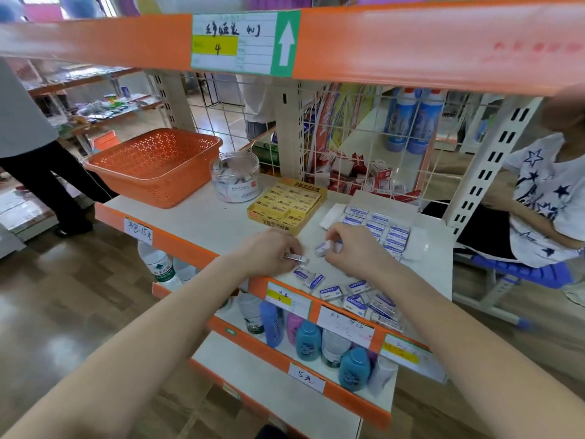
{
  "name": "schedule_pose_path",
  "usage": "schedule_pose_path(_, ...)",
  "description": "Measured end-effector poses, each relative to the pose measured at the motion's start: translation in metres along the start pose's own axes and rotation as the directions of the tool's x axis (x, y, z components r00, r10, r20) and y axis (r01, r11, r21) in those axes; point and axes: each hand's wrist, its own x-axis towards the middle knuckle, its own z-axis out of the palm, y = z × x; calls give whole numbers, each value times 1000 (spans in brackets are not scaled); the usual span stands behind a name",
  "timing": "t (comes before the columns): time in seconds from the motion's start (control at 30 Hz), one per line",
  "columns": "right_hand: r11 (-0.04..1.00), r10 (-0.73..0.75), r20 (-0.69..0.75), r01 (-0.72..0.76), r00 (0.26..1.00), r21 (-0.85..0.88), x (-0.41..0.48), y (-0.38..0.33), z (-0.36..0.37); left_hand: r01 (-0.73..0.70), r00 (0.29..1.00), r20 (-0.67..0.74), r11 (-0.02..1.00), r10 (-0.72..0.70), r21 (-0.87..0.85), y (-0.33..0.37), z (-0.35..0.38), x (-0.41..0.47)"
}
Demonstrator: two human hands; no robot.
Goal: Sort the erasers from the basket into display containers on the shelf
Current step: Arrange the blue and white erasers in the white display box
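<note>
Two handwritten price tags can be read on the shelf (202, 223) edges: the "15元" tag (138, 231) at 9 o'clock of the hands, and the "5元" tag (306, 378) on the tier below at 6 o'clock. The upper label (245, 42) shows a "4" on yellow beside a white arrow on green. The yellow box (288, 202) at 12 o'clock holds erasers marked "2B".

The left hand (272, 251) pinches a small eraser (296, 258) in curled fingers. The right hand (354, 248), near it but apart, pinches a blue-and-white eraser (325, 248).

Loose erasers (357, 299), their blue print too small to read, lie at 5 o'clock on the shelf's front edge. The white box (380, 229) at 2 o'clock holds rows of the same kind. The orange basket (155, 166) stands at 10 o'clock and a clear jar (235, 177) at 11 o'clock.
</note>
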Motion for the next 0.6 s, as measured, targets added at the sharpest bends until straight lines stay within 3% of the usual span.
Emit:
schedule_pose_path(0.17,980,6,-86,11,996,199,-8,12,-14,5,993,-117,988,-24,-157,12,-7,7)
schedule_pose_path(0.33,924,96,-219,-5,971,382,-12,26,-29,-96,975,-219,946,27,-309,24,-12,20)
schedule_pose_path(0.47,981,98,-298,-42,949,188,-11,44,-48,-39,977,-200,859,-74,-511,38,-15,38)
schedule_pose_path(0.6,986,165,-317,-169,934,14,-11,66,-64,3,978,-162,790,-129,-613,47,-8,61)
